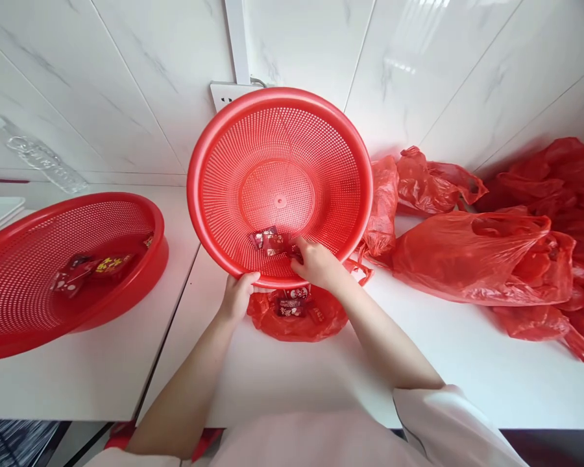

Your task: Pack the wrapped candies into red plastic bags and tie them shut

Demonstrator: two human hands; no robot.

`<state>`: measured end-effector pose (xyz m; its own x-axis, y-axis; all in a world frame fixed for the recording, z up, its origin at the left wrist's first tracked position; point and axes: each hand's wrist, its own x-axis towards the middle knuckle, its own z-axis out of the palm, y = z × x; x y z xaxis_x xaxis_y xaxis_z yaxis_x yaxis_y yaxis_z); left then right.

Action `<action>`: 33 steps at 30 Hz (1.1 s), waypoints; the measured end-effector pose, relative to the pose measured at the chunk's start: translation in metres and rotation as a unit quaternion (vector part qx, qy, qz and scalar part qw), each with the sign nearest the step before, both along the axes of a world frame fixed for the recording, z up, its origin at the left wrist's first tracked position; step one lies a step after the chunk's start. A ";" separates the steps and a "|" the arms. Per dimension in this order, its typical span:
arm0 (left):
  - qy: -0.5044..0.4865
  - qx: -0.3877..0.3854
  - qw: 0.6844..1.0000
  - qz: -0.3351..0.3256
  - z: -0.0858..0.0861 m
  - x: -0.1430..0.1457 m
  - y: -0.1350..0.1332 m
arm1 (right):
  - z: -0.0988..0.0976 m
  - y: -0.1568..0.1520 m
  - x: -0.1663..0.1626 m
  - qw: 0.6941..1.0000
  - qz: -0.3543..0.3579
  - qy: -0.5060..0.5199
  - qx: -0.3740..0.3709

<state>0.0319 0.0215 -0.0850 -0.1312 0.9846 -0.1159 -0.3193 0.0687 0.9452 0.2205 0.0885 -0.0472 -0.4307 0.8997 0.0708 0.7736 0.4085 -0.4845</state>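
A round red plastic colander basket [279, 139] is tilted, its open side facing me. My left hand [237, 297] grips its near rim, thumb over the edge. Inside, several small dark-red wrapped packets [274, 242] lie against the lower wall. My right hand [316, 263] reaches over the rim among them, its fingers curled on a packet; the fingertips are partly hidden. Below the basket's rim sits an opened red plastic bag [299, 331] with red packets [292, 307] in it, partly covered by the basket.
A second red basket [158, 250] with several packets [73, 277] stands at left. Behind it a clear plastic bottle [43, 159] leans by the wall. Filled red plastic bags [477, 259] crowd the table's right side. A socket [221, 96] is on the tiled wall.
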 end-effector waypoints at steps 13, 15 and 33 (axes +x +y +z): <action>0.012 0.009 1.000 0.019 -0.003 -0.004 0.003 | -0.001 0.019 0.026 0.986 0.054 0.154 0.011; 0.015 0.013 1.000 0.024 -0.003 -0.005 0.003 | 0.002 0.018 0.030 0.982 0.066 0.179 0.001; 0.014 0.048 0.997 0.051 -0.005 -0.011 0.008 | 0.009 0.016 0.034 0.965 0.068 0.254 0.023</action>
